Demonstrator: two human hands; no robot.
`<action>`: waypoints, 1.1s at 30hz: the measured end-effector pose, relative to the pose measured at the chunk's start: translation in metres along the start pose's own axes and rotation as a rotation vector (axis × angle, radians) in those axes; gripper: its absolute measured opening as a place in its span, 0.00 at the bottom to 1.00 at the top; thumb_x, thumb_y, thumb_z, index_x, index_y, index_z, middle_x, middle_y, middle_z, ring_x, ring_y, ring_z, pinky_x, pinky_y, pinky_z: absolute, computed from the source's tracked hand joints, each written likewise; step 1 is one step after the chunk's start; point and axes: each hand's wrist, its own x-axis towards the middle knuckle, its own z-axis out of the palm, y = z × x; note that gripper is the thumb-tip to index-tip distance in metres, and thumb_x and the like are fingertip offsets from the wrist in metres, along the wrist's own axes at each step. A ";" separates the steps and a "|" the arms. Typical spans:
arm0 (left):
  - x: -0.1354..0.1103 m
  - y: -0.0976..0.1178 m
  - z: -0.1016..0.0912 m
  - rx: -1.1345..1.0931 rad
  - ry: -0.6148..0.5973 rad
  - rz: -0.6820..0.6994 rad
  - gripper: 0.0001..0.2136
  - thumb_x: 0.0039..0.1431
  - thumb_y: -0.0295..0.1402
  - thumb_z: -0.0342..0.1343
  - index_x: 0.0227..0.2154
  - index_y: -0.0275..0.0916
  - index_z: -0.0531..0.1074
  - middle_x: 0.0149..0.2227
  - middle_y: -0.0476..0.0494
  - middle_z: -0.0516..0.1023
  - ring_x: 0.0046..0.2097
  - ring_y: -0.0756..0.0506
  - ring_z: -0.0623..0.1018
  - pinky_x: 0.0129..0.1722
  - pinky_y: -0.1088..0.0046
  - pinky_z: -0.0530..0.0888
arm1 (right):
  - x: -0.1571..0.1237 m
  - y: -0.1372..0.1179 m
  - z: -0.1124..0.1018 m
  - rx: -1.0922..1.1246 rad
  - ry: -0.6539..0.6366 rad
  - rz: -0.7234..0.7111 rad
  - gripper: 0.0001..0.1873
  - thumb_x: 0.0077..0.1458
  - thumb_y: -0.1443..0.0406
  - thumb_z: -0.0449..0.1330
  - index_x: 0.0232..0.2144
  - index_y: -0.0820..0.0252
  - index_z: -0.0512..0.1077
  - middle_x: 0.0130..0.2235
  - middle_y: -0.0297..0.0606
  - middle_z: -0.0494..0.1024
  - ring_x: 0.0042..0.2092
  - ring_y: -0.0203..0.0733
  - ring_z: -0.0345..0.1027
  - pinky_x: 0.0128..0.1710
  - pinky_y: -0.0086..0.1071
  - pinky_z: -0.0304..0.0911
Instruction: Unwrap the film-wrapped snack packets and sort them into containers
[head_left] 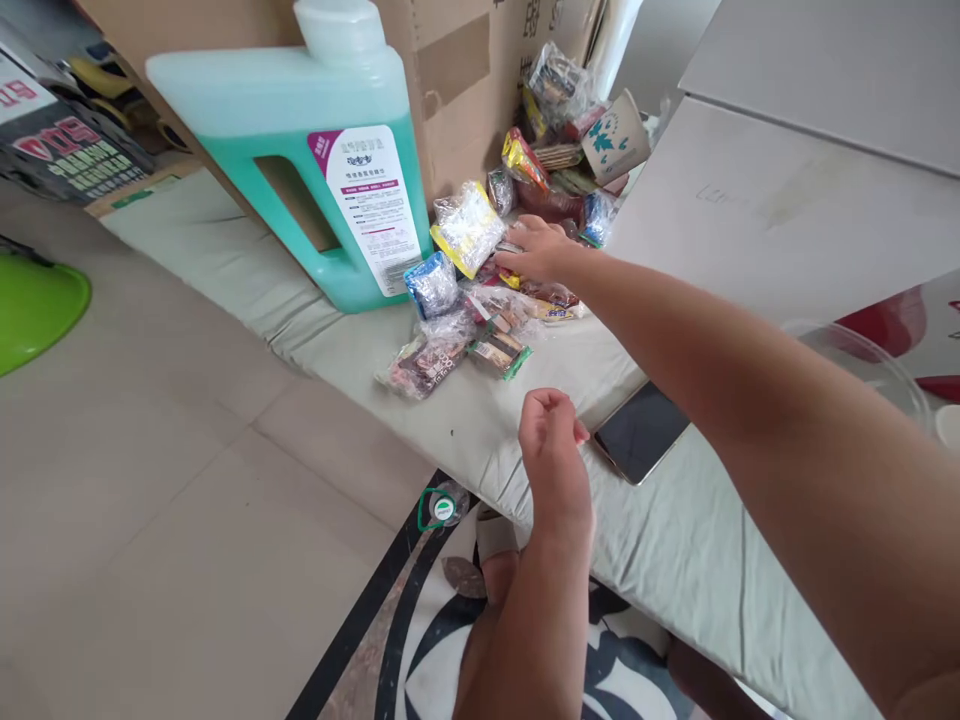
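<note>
jug label (pixel 371 205): white panel with a purple band; the print is too small for me to read.
black carton (pixel 71 150): large red marks, possibly "005"; the yellow lines below are illegible.
cardboard box (pixel 465 70): dark characters at the top edge, cut off.
snack packets (pixel 469 228): print blurred, nothing I can read.

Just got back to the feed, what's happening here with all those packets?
A person's right hand reaches into the pile of snack packets on the cloth-covered ledge, beside a big teal jug; whether it grips one is unclear. The left hand hovers loosely curled, empty as far as shows, near a dark phone.
</note>
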 end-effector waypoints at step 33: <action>-0.067 -0.100 0.073 0.262 -0.625 -0.411 0.21 0.50 0.39 0.74 0.46 0.43 0.75 0.45 0.46 0.81 0.47 0.44 0.80 0.45 0.66 0.77 | -0.492 0.023 -0.060 0.219 0.560 0.278 0.13 0.63 0.65 0.60 0.50 0.53 0.72 0.46 0.42 0.81 0.47 0.47 0.78 0.48 0.41 0.73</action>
